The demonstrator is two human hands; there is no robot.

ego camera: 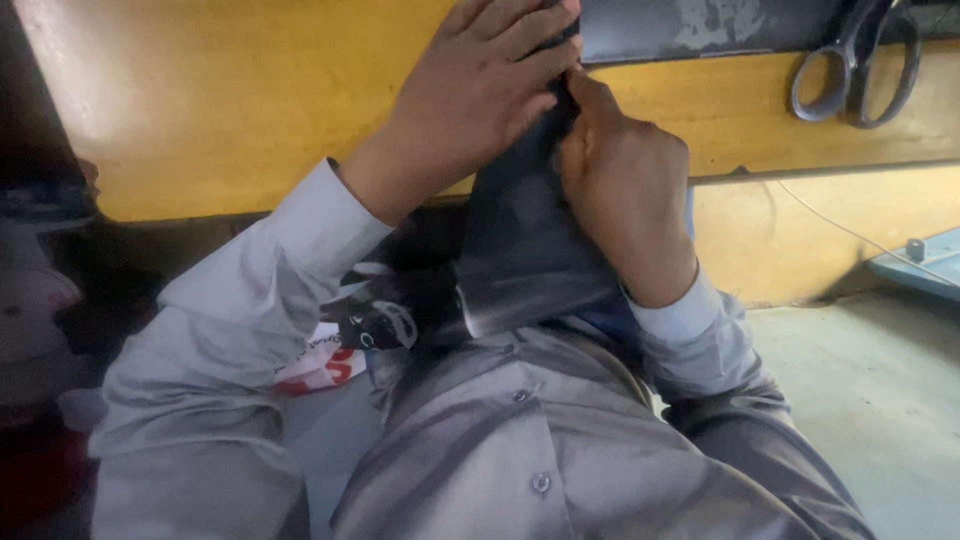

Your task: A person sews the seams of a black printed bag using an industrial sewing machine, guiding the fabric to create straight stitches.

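While the left hand (480, 90) lies flat with fingers spread over the dark fabric piece (525, 250), the right hand (625, 190) has its grip pinching the same piece just beside it. The fabric hangs down from the edge of the yellow bench (200, 100) toward the grey shirt (520, 440). Scissors (860, 60) rest on the bench, well right of the fabric.

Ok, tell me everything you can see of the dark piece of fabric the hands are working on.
The dark fabric piece is grey-black, smooth and slightly shiny, possibly leather-like. It runs as a long strip from the edge of the yellow workbench down toward the person's grey shirt, widening to a straight lower edge. The left hand lies flat over its upper end; the right hand pinches its right edge. Its top is hidden.
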